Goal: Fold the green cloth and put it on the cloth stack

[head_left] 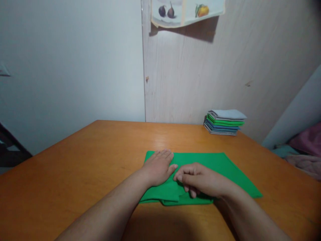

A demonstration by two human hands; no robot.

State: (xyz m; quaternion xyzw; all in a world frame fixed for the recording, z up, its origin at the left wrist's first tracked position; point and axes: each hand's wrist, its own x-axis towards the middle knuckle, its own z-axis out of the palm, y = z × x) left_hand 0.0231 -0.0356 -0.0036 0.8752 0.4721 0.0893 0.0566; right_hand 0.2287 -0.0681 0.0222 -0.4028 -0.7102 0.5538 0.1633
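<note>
A: L hand (159, 167)?
B: Palm down, spread flat; L fingers (163, 154) fwd & close tog., L thumb (172, 169) out to the R.
A: R hand (199, 179)?
B: Fingers curled, R thumb (187, 179) vs. index, tips just beside L thumb.
A: Arms?
B: Both bare. L forearm (110, 204) slants up-R, R forearm (248, 207) up-L.
A: Wrists?
B: L approx. straight, R sl. bent.
</note>
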